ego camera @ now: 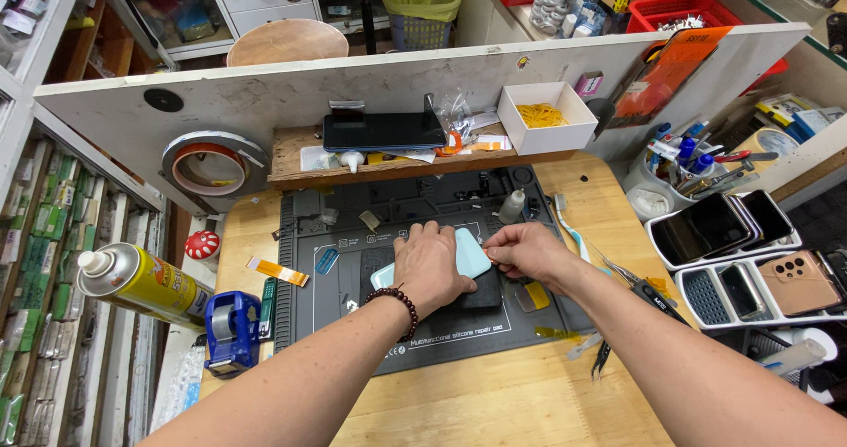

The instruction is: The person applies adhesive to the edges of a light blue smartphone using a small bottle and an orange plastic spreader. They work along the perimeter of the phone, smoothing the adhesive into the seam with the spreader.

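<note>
On the repair mat, left hand presses flat on pale blue phone; right hand pinches its edge. Risk: phone slips if pressure eases.

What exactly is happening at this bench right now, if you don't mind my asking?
A person is working on a pale blue phone lying on a dark repair mat. The left hand presses it flat, while the right hand pinches at its right edge. Tweezers lie beside the mat, untouched.

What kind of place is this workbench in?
Probably a phone repair shop: both hands work on a pale blue phone over a dark repair mat, with several phones racked beside hand tools.
</note>
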`<action>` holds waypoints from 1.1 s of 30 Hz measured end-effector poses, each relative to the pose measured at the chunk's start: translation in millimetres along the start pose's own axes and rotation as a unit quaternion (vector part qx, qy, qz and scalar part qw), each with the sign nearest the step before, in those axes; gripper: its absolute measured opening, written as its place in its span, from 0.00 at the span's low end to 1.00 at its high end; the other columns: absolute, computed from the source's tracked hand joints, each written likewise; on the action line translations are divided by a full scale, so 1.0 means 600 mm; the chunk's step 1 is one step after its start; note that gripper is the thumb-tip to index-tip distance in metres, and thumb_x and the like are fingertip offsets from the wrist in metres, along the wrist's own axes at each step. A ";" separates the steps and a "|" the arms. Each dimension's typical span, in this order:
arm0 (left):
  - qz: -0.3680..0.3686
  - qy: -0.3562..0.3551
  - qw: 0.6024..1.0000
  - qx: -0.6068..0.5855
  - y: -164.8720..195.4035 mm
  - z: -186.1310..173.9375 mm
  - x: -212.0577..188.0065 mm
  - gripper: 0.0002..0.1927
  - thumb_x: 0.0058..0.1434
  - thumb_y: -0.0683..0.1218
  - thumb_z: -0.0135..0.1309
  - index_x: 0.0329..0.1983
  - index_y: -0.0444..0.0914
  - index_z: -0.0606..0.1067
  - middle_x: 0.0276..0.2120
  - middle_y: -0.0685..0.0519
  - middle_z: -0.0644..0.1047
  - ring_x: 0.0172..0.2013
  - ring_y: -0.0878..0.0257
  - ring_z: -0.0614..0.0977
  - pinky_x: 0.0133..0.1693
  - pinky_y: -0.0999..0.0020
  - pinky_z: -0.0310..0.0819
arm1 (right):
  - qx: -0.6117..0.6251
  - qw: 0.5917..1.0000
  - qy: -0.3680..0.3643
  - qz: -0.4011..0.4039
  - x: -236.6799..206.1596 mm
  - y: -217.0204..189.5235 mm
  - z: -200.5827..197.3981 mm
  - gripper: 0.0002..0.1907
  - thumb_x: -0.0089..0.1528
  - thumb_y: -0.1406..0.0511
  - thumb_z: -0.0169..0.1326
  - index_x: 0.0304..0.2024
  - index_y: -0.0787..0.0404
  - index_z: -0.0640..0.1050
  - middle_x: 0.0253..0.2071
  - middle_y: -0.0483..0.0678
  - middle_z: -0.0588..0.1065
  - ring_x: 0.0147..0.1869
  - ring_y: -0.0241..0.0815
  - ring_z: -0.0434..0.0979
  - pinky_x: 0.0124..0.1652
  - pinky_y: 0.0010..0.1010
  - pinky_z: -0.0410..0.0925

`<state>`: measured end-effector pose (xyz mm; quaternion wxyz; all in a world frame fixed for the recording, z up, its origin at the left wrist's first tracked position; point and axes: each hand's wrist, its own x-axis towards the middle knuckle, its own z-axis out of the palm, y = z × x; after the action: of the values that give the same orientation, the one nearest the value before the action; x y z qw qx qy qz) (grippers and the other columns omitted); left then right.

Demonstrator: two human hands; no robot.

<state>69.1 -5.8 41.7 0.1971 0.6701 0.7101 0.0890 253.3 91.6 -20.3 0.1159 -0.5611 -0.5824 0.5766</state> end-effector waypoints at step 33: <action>0.000 -0.042 0.998 0.037 -0.015 -0.029 -0.054 0.37 0.54 0.56 0.67 0.61 0.33 0.69 0.57 0.42 0.71 0.61 0.49 0.70 0.59 0.47 0.68 | 0.149 0.978 0.144 0.003 -0.026 0.003 0.055 0.07 0.64 0.66 0.57 0.43 0.61 0.81 0.34 0.41 0.78 0.34 0.31 0.73 0.34 0.25 0.70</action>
<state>54.6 -36.1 59.5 0.2018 0.6799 0.7042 0.0346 233.7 61.0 -23.7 0.2788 -0.6166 -0.4651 0.5708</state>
